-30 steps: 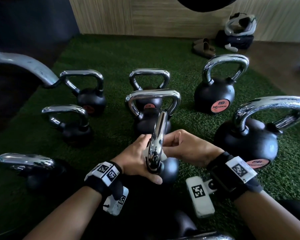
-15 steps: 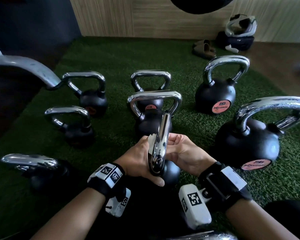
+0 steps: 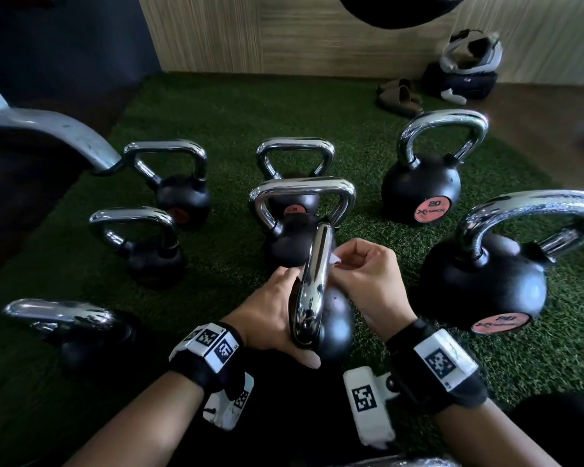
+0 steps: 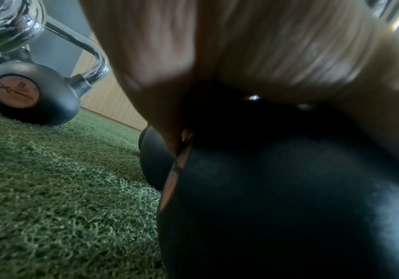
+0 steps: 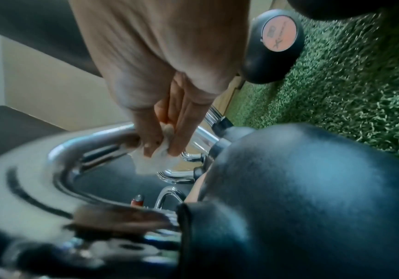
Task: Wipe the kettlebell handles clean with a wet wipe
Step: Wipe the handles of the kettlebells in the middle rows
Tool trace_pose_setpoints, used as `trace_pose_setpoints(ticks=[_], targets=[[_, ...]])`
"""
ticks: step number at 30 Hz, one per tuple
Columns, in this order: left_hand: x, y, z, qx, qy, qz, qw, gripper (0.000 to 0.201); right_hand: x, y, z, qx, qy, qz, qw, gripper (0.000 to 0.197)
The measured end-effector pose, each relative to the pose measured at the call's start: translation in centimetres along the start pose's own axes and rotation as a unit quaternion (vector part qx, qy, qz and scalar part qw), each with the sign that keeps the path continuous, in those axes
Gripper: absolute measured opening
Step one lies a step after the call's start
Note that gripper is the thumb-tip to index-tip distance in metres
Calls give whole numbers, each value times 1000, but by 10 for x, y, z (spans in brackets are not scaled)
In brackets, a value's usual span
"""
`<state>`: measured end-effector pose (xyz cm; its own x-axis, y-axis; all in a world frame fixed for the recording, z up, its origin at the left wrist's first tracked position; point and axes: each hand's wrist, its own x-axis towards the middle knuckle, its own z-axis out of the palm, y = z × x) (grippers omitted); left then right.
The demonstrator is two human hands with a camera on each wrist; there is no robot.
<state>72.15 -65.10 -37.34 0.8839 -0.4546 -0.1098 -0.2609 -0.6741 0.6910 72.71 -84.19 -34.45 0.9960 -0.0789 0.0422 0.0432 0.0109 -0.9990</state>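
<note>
A black kettlebell stands on the turf in front of me, its chrome handle edge-on in the head view. My left hand grips it from the left, thumb curled under the near end of the handle. In the left wrist view the palm lies over the black body. My right hand pinches a white wet wipe against the handle's right side, near its far end. The right wrist view shows the fingertips pressing the wipe onto the chrome bar.
Several other chrome-handled kettlebells stand around on the green turf: a big one close on the right, a "20" one behind it, one just behind mine, others left. A metal frame, sandals and bag lie further off.
My right hand has slid along the handle toward its far end with the wipe, which now shows at the fingertips. The left hand keeps its hold on the kettlebell.
</note>
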Motion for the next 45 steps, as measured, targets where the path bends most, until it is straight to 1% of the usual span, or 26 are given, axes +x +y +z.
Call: trace_pose_setpoints(ticks=[3,7,10,12,14,17,20,23,26,29,30,32,33,34,35,36,37,38,39,40,41,42,43,44,45], targets=[[-2,2,0,-7,1,-8,1000,132,11,-1,1,-59,53,-27,996,21],[-6,1,0,-10,-3,-2,1000,136,7,-5,-3,-136,43,-59,988,20],[-9,1,1,-16,-3,4,1000,137,7,-12,0,-198,68,-93,973,18],[-9,0,3,-24,2,5,1000,138,15,-13,1,-208,89,-101,969,19],[-9,-2,3,-32,2,2,999,138,21,-12,1,-206,93,-100,969,19],[-8,-3,4,-20,-2,7,1000,141,23,-7,3,-242,97,-101,960,16],[-7,-4,5,-2,-9,10,1000,146,21,-4,7,-281,87,-105,950,13],[-9,-6,6,-16,-7,21,1000,146,23,-3,7,-286,78,-113,948,12],[-14,-4,8,-34,0,20,999,146,18,0,4,-320,33,-104,941,13],[-18,-3,10,-35,6,14,999,143,17,5,5,-317,-15,-104,943,15],[-20,-2,10,-41,8,17,999,142,16,4,4,-335,-31,-105,936,14],[-24,2,7,-35,0,15,999,141,18,2,0,-365,-53,-107,923,14],[-25,5,5,-18,-19,8,1000,139,20,-1,-3,-364,-53,-111,923,14],[-26,9,1,5,-45,0,999,136,21,-8,-8,-369,-44,-125,920,12],[-27,9,-3,31,-68,-5,997,128,25,-13,-11,-379,-32,-146,913,10],[-28,11,-10,49,-78,-16,996,111,27,-24,-14,-395,-29,-170,902,13],[-28,13,-18,47,-69,-33,996,84,30,-33,-16,-408,-40,-191,892,20],[-30,18,-26,38,-36,-44,998,55,31,-45,-15,-411,-66,-206,886,27],[-35,23,-36,24,11,-39,999,29,32,-53,-14,-404,-103,-217,883,31],[-41,34,-44,6,43,-36,998,20,30,-62,-12,-400,-150,-217,878,31],[-47,50,-49,-22,46,-41,998,27,30,-66,-10,-403,-194,-212,869,32],[-53,67,-52,-19,34,-39,999,42,28,-70,-7,-418,-230,-208,854,36],[-58,81,-52,11,17,-38,999,52,27,-71,-5,-432,-250,-215,839,40],[-63,95,-49,66,23,-50,996,55,26,-71,-4,-443,-253,-228,829,46],[-66,103,-44,134,43,-61,988,56,26,-69,-4,-444,-247,-247,825,52]])
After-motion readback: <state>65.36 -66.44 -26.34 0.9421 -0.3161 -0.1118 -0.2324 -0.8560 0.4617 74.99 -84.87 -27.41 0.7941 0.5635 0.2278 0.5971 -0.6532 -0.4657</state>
